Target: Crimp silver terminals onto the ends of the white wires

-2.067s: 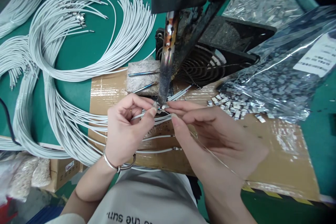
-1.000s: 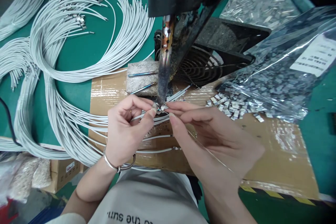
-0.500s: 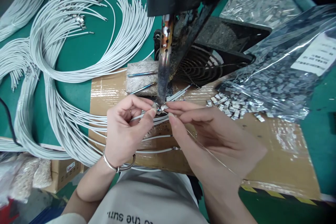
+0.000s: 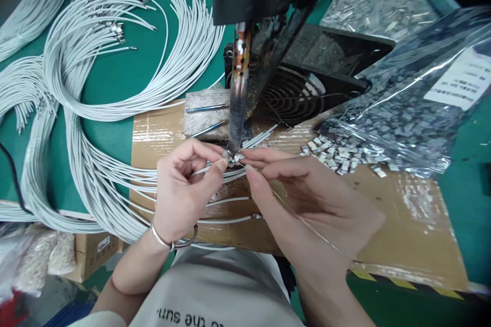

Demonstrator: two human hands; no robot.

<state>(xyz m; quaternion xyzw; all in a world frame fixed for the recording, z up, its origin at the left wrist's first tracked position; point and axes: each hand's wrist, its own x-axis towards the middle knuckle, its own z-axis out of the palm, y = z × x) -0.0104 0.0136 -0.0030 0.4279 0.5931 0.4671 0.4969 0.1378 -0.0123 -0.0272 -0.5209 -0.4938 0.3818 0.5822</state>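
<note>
Directly under the tip of a fixed soldering iron (image 4: 238,87), my two hands almost meet. My left hand (image 4: 187,184) is closed in a pinch on the end of a white wire, whose tip is mostly hidden by thumb and forefinger. Between the fingers of my right hand (image 4: 307,194) runs a thin strand of solder wire (image 4: 307,224), trailing back across the palm. A small silvery metal piece (image 4: 239,156) sits at the right fingertips, close against the iron's tip. Whether the iron touches it, I cannot tell.
Bundled white wires (image 4: 126,104) fill the left side. Behind the iron stands a black fan (image 4: 295,92), beside a pad (image 4: 203,122) holding two metal rods. Loose metal pieces (image 4: 337,156) lie near a plastic bag (image 4: 402,112) on the right. Cardboard (image 4: 402,235) covers the work surface.
Hands and wire stay nearly in place at the iron's tip. The view has shifted very slightly, and my right hand sits a touch further left.
</note>
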